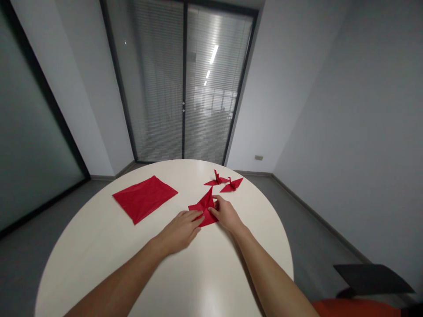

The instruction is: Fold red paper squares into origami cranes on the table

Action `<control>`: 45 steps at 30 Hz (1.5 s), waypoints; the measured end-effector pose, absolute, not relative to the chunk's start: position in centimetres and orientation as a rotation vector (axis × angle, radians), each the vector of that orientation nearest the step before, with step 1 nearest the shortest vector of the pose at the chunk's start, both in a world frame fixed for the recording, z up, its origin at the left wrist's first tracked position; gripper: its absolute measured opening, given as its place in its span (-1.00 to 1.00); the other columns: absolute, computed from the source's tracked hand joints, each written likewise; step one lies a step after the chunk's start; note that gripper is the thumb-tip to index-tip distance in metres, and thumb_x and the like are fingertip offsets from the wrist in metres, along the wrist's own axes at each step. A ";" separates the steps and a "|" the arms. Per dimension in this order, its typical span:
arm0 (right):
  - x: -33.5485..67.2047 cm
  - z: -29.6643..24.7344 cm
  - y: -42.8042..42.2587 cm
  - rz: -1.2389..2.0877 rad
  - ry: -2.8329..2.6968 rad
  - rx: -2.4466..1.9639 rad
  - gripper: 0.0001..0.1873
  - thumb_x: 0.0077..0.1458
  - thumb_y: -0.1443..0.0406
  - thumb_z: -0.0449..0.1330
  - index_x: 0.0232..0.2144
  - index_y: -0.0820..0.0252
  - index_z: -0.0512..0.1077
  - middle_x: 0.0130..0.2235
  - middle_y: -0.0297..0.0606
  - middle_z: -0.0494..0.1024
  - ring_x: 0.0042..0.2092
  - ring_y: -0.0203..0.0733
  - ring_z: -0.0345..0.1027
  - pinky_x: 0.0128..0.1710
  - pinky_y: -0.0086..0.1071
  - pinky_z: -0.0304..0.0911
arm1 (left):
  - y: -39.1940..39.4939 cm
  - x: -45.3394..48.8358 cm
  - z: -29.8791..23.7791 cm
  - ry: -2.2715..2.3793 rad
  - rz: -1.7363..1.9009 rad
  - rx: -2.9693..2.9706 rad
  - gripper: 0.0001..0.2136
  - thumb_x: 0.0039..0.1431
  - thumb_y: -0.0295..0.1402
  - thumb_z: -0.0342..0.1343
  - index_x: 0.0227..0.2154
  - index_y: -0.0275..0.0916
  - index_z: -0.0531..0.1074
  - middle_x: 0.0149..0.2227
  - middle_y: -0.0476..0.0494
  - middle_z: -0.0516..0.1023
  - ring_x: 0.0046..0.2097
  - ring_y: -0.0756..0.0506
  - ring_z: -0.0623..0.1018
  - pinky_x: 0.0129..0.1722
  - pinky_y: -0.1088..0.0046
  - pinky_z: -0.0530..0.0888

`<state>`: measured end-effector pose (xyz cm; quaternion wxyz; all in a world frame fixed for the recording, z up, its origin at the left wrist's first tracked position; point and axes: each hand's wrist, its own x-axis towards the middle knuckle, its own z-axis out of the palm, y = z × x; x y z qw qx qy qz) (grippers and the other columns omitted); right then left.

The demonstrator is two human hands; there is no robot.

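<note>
A partly folded sheet of red origami paper (205,203) lies on the round table in front of me, one pointed flap raised toward the far side. Across its left part my left hand (182,229) rests with fingers stretched out flat. My right hand (227,214) pinches the paper's right edge between thumb and curled fingers; the fingertips are partly hidden. Just beyond the sheet stand two folded red paper cranes, a farther crane (217,179) and a nearer crane (232,185), both with wings spread.
Flat red paper (145,199) lies at the left on the white round table (205,273). A dark chair part (373,278) and an orange-red surface (353,308) show at the lower right. Glass doors with blinds (185,88) stand behind the table, with walls on either side.
</note>
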<state>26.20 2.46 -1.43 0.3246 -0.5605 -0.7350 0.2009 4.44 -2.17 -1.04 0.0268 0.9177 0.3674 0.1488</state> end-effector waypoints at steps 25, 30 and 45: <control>28.0 -2.8 5.4 0.993 -1.290 -1.292 -0.51 -0.04 -0.01 0.32 -0.23 0.28 0.47 -0.54 -0.34 0.45 -0.53 -0.27 0.27 -0.56 -0.42 0.10 | -2.3 3.9 -0.2 0.989 0.496 2.782 -0.71 0.29 -0.38 0.02 0.02 -0.20 0.49 0.15 -0.17 0.50 0.13 -0.19 0.47 0.18 0.17 0.35; 29.1 -3.2 5.9 1.027 -1.241 -1.269 -0.57 0.00 0.01 0.31 -0.27 0.27 0.52 -0.41 -0.24 0.53 -0.50 -0.31 0.30 -0.50 -0.42 0.18 | -2.4 3.7 0.1 0.981 0.478 2.764 -0.73 0.28 -0.41 0.00 -0.03 -0.19 0.51 0.19 -0.12 0.47 0.12 -0.17 0.48 0.14 0.24 0.38; 30.6 -1.9 4.5 1.093 -1.734 -1.049 -0.70 0.07 0.08 0.31 -0.37 0.22 0.47 -0.38 -0.28 0.49 -0.36 -0.25 0.32 -0.34 -0.37 0.20 | -0.8 1.8 0.1 1.226 0.424 2.798 -0.74 0.36 -0.31 -0.03 -0.12 -0.19 0.56 -0.03 -0.15 0.63 -0.01 -0.18 0.57 0.05 0.23 0.41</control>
